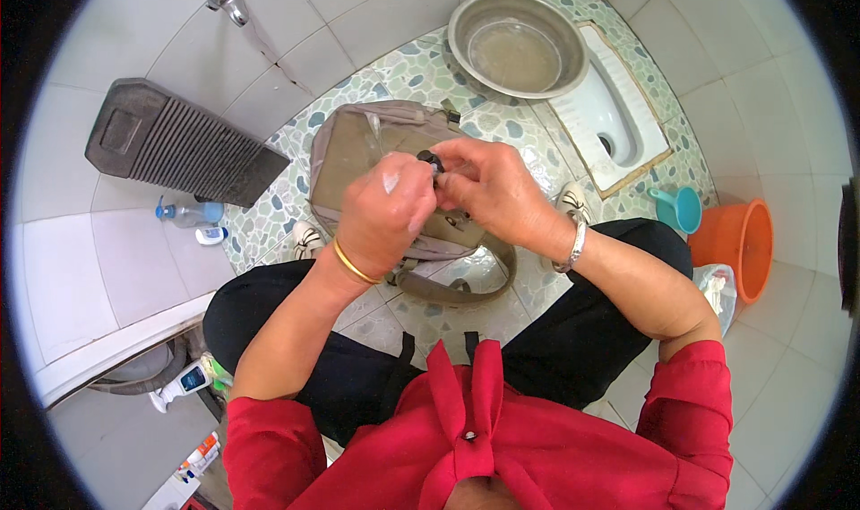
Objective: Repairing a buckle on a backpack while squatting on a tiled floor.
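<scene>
A brown-grey backpack (345,169) lies flat on the tiled floor in front of me, its strap (448,288) looped toward my feet. Above it my two hands meet, fingers curled together. Between them shows a small black piece (431,161), perhaps a plastic buckle; its exact kind is hard to make out. My left hand (387,203) is closed around its near side, with a white patch like suds on the back. Thumb and fingers of my right hand (494,187) pinch at the same piece. The fingertips partly hide it and whatever it joins.
A large metal basin (466,39) with cloudy water rests beside the white squat toilet (618,116). At the left a black washboard (193,142) leans by the wall, near a plastic bottle (190,212) and a tap (228,4). An orange bucket (736,241) and teal scoop (678,210) stand right.
</scene>
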Demonstrator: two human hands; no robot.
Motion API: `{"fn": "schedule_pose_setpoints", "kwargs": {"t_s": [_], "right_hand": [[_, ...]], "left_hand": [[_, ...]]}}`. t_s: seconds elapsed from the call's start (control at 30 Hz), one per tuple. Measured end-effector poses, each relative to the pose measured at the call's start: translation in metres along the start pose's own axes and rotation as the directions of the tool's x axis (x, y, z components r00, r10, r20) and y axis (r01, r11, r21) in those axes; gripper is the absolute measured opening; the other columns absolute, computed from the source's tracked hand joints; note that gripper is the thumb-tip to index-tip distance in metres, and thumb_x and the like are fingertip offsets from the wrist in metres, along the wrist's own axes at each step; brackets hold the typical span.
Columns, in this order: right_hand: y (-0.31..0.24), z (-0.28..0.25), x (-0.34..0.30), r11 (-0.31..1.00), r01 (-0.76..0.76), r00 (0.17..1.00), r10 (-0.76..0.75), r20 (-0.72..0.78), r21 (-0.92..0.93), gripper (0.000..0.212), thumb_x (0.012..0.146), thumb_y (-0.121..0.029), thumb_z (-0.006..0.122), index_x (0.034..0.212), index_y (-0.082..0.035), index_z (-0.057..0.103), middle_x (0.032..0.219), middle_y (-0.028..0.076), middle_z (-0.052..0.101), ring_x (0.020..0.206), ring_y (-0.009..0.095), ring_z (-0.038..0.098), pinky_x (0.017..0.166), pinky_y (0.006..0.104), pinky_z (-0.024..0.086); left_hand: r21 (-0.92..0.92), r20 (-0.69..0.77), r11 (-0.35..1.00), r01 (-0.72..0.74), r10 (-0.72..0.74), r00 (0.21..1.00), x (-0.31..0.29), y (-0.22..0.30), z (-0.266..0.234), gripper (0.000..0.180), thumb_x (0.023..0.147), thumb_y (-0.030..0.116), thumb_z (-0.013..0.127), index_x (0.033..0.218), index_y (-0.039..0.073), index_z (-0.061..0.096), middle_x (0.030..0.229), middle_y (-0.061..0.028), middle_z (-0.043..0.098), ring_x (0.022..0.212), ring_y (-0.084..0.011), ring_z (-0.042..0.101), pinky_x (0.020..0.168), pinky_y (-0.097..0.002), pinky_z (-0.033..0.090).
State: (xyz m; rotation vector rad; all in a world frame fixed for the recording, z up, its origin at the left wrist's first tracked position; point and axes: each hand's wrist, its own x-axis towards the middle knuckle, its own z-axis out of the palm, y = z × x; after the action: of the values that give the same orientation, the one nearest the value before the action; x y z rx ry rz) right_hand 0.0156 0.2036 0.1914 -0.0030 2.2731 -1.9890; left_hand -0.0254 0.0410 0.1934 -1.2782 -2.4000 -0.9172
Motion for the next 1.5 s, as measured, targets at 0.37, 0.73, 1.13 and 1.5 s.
{"fn": "schedule_pose_setpoints", "kwargs": {"t_s": [0.37, 0.73, 1.13, 1.5], "right_hand": [[-0.001, 0.001, 0.003, 0.991, 0.059, 0.998, -0.057, -0.022, 0.122, 0.019, 0.080, 0.001, 0.053, 0.098, 0.007, 0.055, 0.080, 0.012, 0.064, 0.069, 0.015, 0.064, 0.061, 0.0265, 0.051], [-0.002, 0.000, 0.003, 0.980, -0.045, 0.999, 0.042, 0.022, 0.194, 0.022, 0.080, 0.001, 0.052, 0.101, 0.007, 0.053, 0.083, 0.010, 0.062, 0.071, 0.016, 0.065, 0.063, 0.0266, 0.052], [-0.004, -0.005, 0.011, 0.970, -0.081, 0.996, 0.067, 0.066, 0.230, 0.025, 0.084, 0.001, 0.053, 0.109, 0.002, 0.053, 0.086, 0.006, 0.062, 0.075, 0.011, 0.062, 0.068, 0.0241, 0.051], [-0.005, -0.005, 0.012, 0.972, -0.093, 0.996, 0.089, 0.032, 0.216, 0.021, 0.079, -0.001, 0.056, 0.100, 0.001, 0.055, 0.082, 0.004, 0.058, 0.069, 0.009, 0.057, 0.060, 0.0229, 0.049]], "left_hand": [[-0.327, 0.093, 0.852, 0.410, -0.402, 0.911, 0.003, 0.005, -0.007, 0.009, 0.077, -0.002, 0.059, 0.084, 0.001, 0.055, 0.076, -0.0045, 0.058, 0.059, -0.0111, 0.058, 0.053, -0.0232, 0.048], [-0.521, 0.203, 0.636, 0.570, -0.556, 0.806, 0.003, -0.001, -0.010, 0.012, 0.080, 0.002, 0.060, 0.090, 0.001, 0.055, 0.075, -0.0003, 0.056, 0.057, -0.0058, 0.052, 0.054, -0.0192, 0.045], [-0.511, 0.107, 0.673, 0.535, -0.568, 0.816, 0.002, 0.000, -0.004, 0.009, 0.080, 0.004, 0.061, 0.087, 0.000, 0.058, 0.067, -0.0034, 0.060, 0.057, -0.0056, 0.055, 0.051, -0.0217, 0.044], [-0.375, 0.044, 0.850, 0.370, -0.382, 0.923, 0.003, 0.007, -0.006, 0.012, 0.077, 0.003, 0.063, 0.088, 0.003, 0.059, 0.070, -0.0089, 0.058, 0.056, -0.0160, 0.056, 0.051, -0.0263, 0.044]]}}
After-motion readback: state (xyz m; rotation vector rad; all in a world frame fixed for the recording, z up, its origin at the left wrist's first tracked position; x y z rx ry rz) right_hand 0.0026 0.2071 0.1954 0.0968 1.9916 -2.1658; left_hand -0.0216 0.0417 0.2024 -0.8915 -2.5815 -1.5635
